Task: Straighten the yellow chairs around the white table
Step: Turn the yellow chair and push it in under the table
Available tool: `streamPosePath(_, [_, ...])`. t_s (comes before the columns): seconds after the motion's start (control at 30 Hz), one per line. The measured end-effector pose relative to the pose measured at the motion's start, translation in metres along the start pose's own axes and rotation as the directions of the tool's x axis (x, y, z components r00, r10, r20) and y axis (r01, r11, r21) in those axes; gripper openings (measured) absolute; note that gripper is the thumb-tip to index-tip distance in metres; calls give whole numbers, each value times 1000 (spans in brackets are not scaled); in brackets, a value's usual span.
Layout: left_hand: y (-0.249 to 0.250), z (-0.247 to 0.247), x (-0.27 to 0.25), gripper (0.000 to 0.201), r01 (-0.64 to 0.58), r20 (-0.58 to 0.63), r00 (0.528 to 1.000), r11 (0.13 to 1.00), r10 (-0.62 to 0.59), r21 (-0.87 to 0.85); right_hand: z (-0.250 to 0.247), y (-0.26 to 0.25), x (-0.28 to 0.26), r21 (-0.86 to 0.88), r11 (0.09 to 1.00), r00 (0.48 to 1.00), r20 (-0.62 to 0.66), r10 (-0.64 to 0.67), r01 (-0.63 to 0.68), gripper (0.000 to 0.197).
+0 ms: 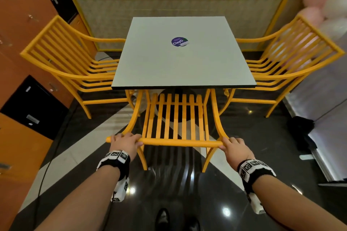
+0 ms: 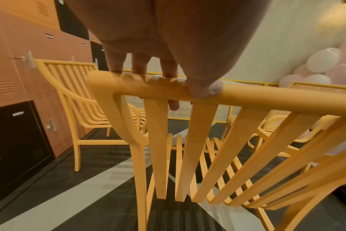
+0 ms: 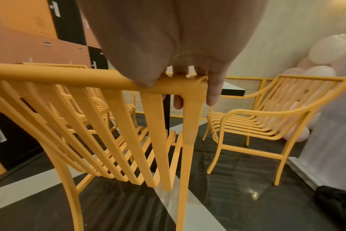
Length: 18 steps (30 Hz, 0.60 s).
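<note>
- Near yellow chair [image 1: 175, 118] stands at the white table's [image 1: 184, 58] near edge, seat partly under it.
- Left hand [image 1: 124, 143] grips the top rail's left end, fingers curled over.
- Right hand [image 1: 235, 148] grips the right end likewise.
- Left chair [image 1: 71, 58] and right chair [image 1: 287, 56] flank the table.

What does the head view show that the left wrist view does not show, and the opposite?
Only the head view shows the white table top with its round sticker, and the right hand. Only the left wrist view shows the fingers curling under the top rail. Both show the left hand gripping the near yellow chair and the chair by the lockers.
</note>
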<state>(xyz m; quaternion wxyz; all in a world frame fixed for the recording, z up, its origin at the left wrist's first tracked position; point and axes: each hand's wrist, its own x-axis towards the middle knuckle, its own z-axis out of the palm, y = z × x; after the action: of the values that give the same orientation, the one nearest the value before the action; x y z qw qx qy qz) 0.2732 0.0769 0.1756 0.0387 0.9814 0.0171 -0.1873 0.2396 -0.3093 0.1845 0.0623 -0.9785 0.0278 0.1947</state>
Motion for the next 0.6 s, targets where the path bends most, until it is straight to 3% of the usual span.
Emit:
streamPosePath(0.2, [3,-10,11,37,-26,59,998,1000,27,-17,2,5,11,-31,999,994,-109,6,-10,35])
streamPosePath(0.27, [10,-14,19,38,-38,85,996,998,42,-40,-3,7,19,-1,998,988,-143,62,-62,35])
streamPosePath(0.4, [27,-26,42,33,-41,125,991,996,50,-75,-21,8,47,67,975,973,-79,218,-213,30])
streamPosePath(0.6, [38,-42,71,34,-66,90,993,995,72,-70,-38,5,82,49,952,953,-5,303,-302,61])
